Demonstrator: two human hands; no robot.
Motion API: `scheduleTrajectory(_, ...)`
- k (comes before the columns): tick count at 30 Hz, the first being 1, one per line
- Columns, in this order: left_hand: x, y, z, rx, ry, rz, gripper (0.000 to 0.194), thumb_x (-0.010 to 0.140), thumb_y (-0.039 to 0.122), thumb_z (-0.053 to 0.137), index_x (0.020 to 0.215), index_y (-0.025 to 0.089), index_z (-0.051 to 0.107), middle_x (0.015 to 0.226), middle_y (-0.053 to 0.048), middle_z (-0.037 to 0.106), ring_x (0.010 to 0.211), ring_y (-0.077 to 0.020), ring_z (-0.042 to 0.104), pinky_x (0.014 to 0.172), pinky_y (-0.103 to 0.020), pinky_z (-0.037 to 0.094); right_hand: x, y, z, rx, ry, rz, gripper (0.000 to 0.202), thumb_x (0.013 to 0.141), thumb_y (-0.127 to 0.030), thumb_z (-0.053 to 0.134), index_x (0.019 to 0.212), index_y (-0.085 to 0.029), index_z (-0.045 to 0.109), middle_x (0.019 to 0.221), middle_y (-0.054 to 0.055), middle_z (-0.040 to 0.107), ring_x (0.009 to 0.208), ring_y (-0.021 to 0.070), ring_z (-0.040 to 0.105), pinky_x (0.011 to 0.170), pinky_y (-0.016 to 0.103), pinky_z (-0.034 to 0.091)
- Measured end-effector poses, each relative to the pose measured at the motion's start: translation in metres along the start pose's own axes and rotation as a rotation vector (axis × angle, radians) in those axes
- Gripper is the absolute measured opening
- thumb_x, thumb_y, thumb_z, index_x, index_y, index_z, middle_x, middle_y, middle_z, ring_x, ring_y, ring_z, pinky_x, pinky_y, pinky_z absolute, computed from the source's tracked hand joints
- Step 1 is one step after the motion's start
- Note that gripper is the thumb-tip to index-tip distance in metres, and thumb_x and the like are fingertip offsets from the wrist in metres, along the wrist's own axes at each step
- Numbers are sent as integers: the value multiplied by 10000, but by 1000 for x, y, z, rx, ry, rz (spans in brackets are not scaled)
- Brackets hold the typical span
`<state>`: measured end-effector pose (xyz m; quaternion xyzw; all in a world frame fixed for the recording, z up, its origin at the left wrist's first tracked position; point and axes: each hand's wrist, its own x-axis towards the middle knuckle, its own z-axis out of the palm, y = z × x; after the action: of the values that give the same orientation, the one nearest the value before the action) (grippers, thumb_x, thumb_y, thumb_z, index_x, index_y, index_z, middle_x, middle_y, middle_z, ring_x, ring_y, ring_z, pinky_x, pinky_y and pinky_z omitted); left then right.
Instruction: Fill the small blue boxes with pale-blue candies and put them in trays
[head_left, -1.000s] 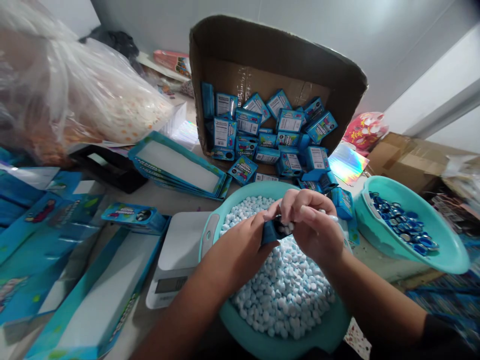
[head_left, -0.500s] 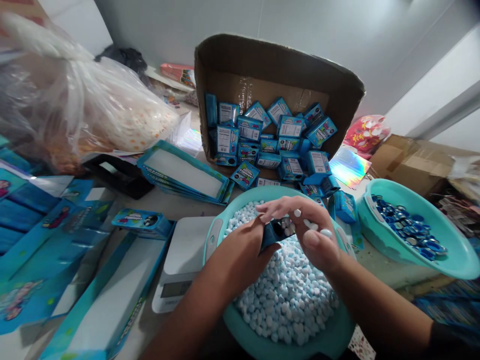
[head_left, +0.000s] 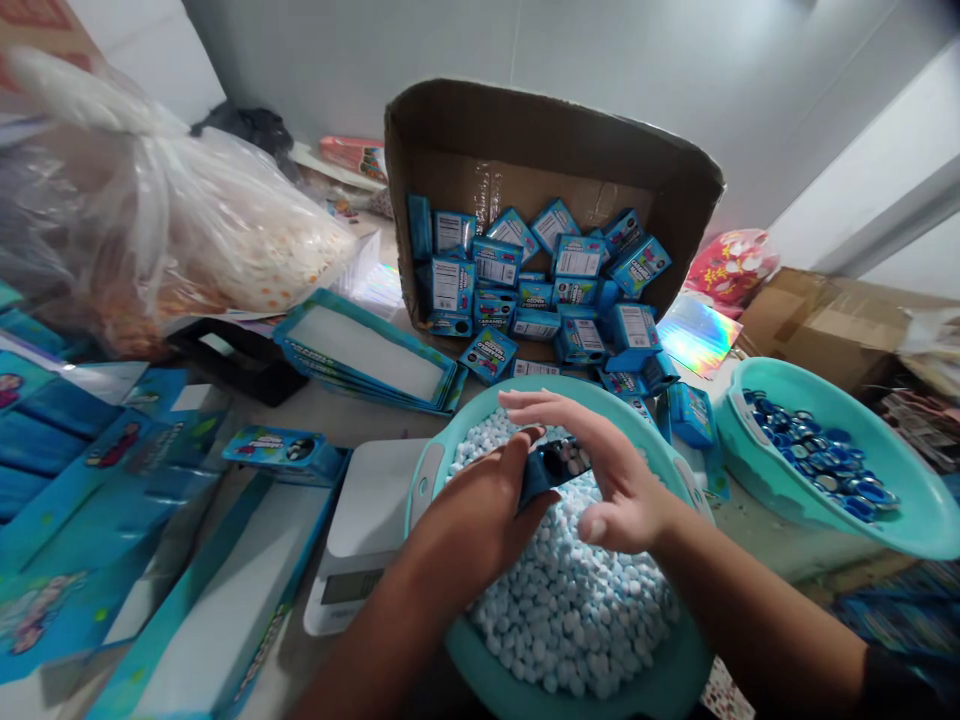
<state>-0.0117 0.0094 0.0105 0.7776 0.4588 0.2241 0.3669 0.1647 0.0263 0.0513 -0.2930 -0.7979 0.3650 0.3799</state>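
**Open box tilted over a basin, its contents at risk of spilling**

At the centre of the frame, my left hand grips a small blue box, tilted above pale blue and white pieces heaped in a turquoise basin. A few pieces show at the box's open end. Just right of it, my right hand is spread, thumb apart, with nothing visible in it; I cannot tell whether its fingertips touch the box. Pieces could tumble out if the box tips further or my right fingers knock its mouth. Squeezing hard with my left could crease the walls. Left of centre, my forearm could jog the white scale.
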Motion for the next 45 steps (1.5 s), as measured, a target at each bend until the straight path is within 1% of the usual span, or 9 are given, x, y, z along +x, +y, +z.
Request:
scheduleTrajectory(3,0,0,0,-31,-12,37,424,942,342,527,1323,178,441,1281,-153,648,1155,-308,635,945,-447,512,0,-1,2,-41,-9,18,733,791,-680,680,1402,-294,553,1509,109,483,1399,336,420,1163,539,311)
scheduleTrajectory(5,-1,-1,1,-26,-6,29,463,947,352,522,1367,192,413,1295,-147,642,1161,-312,632,949,-462,512,1,0,3,7,21,37,691,829,-675,641,1398,-291,560,1524,101,464,1420,329,394,1173,527,302)
scheduleTrajectory(10,-1,-5,5,54,57,-9,471,966,421,511,1377,207,424,1288,-155,641,1130,-326,643,917,-453,519,-2,4,-4,147,348,175,500,1014,-597,340,1238,-284,660,1390,67,595,1332,265,504,1117,478,390)
scheduleTrajectory(13,-1,-5,5,51,56,3,438,980,460,487,1349,227,440,1275,-123,643,1133,-309,636,899,-426,519,-14,4,-15,-159,423,352,346,1001,-484,485,1187,-260,673,1197,80,676,1125,245,617,980,426,478)
scheduleTrajectory(17,-3,-4,4,34,22,25,397,992,452,474,1327,242,438,1205,-90,660,1083,-288,643,864,-402,515,-35,3,-17,-535,318,448,198,951,-342,593,1047,-221,717,989,77,684,898,223,637,791,369,502)
scheduleTrajectory(20,-3,-4,3,44,18,24,387,1002,454,452,1321,236,434,1171,-95,666,1054,-284,649,854,-399,511,-39,0,-10,-549,253,426,201,970,-267,545,910,-214,730,894,59,683,805,193,635,711,333,488)
scheduleTrajectory(27,0,-8,6,66,34,37,393,996,458,452,1316,230,431,1160,-105,663,1075,-293,648,859,-397,510,-24,-14,8,-672,237,385,227,962,-179,494,857,-197,694,861,68,644,790,200,601,717,350,469)
scheduleTrajectory(38,0,-8,3,3,24,52,377,985,422,475,1312,235,455,1242,-100,647,1127,-289,627,906,-412,500,-23,-9,23,-379,397,267,142,915,-188,588,865,-220,717,842,34,698,786,172,641,717,315,504)
scheduleTrajectory(45,2,-7,0,-68,10,44,306,975,402,507,1247,262,492,1169,-60,667,1061,-261,641,881,-388,493,-21,-10,23,-311,463,257,148,914,-249,614,811,-218,716,772,29,728,706,168,646,667,313,503)
